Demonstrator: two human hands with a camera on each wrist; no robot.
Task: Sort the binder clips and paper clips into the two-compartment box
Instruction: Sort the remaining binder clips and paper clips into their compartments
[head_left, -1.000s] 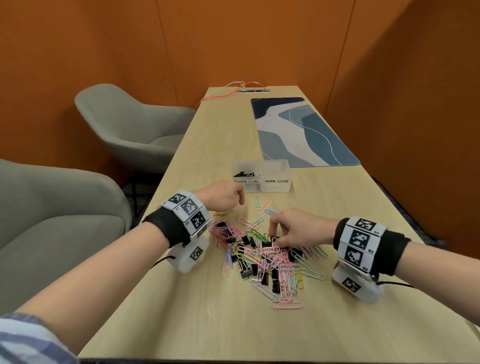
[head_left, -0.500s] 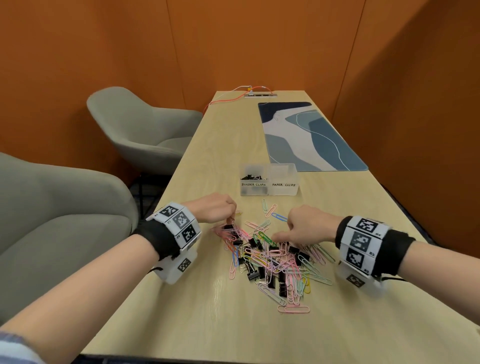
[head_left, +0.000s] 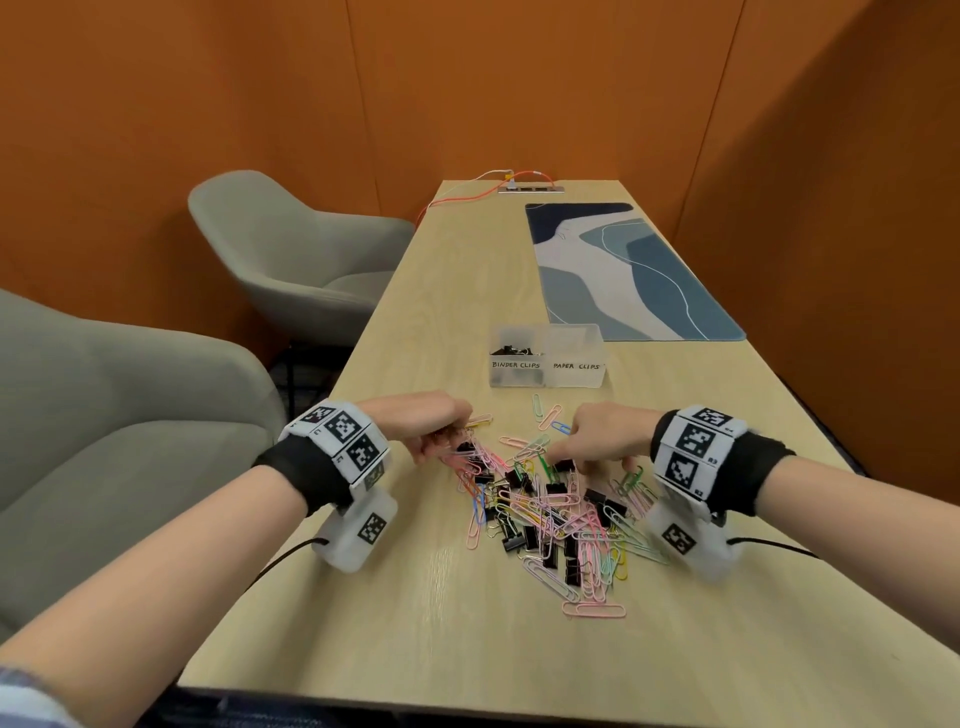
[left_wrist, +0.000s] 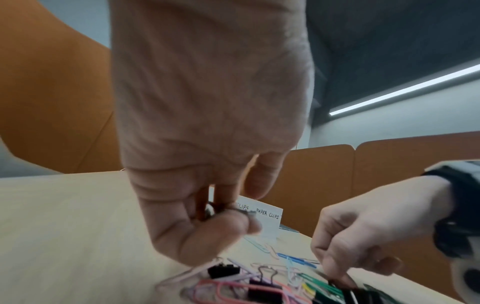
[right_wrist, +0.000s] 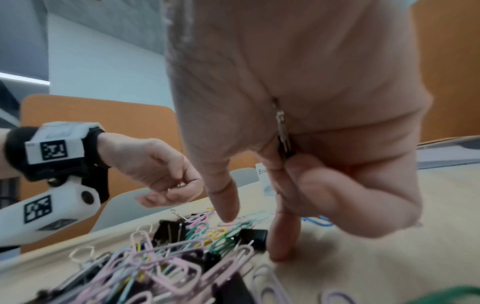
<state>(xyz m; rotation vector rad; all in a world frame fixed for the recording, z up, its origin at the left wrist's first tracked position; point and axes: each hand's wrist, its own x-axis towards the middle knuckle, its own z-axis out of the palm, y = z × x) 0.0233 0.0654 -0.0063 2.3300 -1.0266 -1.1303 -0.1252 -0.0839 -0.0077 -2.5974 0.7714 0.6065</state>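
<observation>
I see both hands low over the pile of clips (head_left: 550, 514) in the middle of the tabletop (head_left: 415, 623). My left hand (head_left: 434, 423) has its fingers curled, and its thumb and fingertips pinch small metal clips, a binder clip by the look of the wire handles in the left wrist view, though blur keeps me from being sure. My right hand (head_left: 605, 439) is curled too: a binder clip (right_wrist: 283, 131) is tucked between the folded fingers and the palm, while the index finger (right_wrist: 223, 197) and another finger reach down to the heap.

The two-compartment box (head_left: 548, 358) stands just beyond the pile, well apart from the hands. Its handwritten labels read "BINDER CLIPS" on the left cell and "PAPER CLIPS" on the right. Black binder clips (head_left: 514, 351) lie in the left cell; I cannot tell what the right one holds.

The near edge of the tabletop runs below my forearms with bare wood between it and the pile. The left edge faces two grey chairs (head_left: 291, 260). A blue patterned mat (head_left: 628, 275) lies on the far right, and the orange wall (head_left: 831, 260) stands close along that side.
</observation>
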